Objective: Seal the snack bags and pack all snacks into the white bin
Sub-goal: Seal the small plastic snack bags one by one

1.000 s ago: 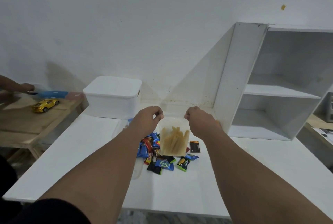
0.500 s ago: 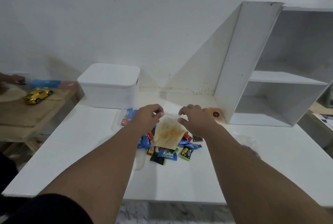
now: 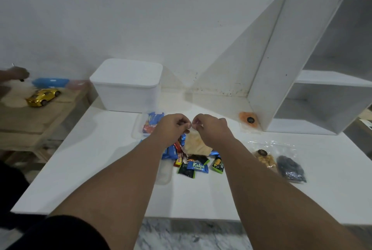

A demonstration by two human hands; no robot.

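L hand [image 3: 173, 127] fingers curled, pinching | R hand [image 3: 209, 129] same | arms fwd, hands close

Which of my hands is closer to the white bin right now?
Left. The left hand is just front-right of the white bin; the right hand is farther right. Both pinch the snack bag.

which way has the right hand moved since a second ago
Yes: left. Against the candy pile, the right hand went from its right edge to its middle, nearly meeting the left hand on the snack bag.
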